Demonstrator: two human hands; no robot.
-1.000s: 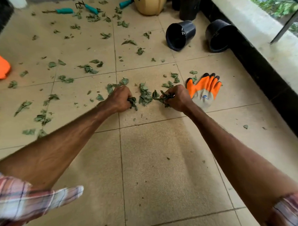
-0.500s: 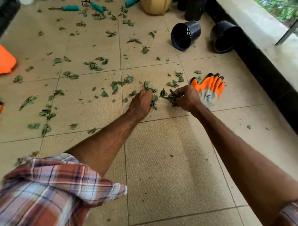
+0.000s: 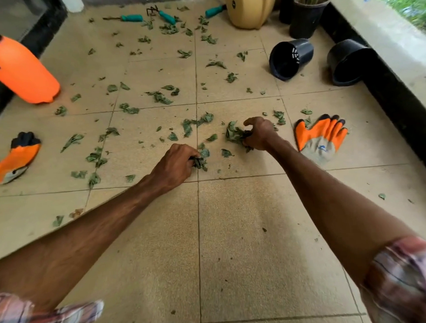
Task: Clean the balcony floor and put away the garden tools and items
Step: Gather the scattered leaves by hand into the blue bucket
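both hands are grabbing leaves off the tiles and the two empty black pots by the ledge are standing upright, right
Not quite. The head view shows the two empty black pots lying on their sides by the ledge, not upright. The rest holds: the left hand and right hand each grip leaves on the tiles.

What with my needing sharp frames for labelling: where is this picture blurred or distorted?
Head view: the left sleeve and right sleeve are smeared by motion. Head view: the left hand, right hand and leaves look fairly sharp. Head view: wide-angle stretches the forearms; soft daylight, no glare.
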